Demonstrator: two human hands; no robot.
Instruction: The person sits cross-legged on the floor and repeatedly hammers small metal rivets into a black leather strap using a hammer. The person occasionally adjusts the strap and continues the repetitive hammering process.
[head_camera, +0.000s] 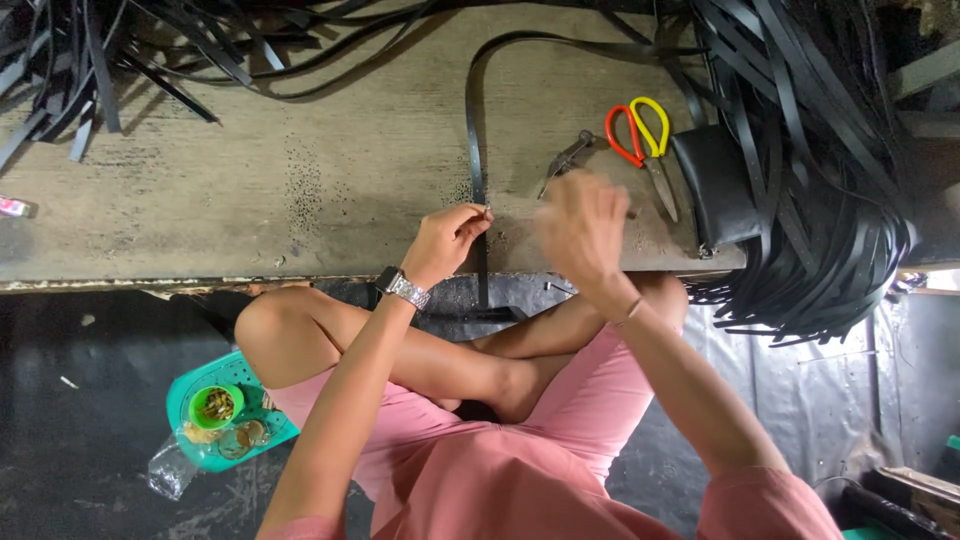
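A long black strap lies across a worn wooden board and hangs over its near edge. My left hand pinches the strap near the board's front edge, holding a small metal piece against it with the fingertips. My right hand hovers just to the right, blurred by motion, fingers curled; whether it holds anything is unclear. Grey pliers lie on the board just beyond my right hand.
Scissors with one red and one yellow handle lie by a black pouch. Heaps of black straps fill the right side and the top left. A teal tray with a green cup sits beside my knee.
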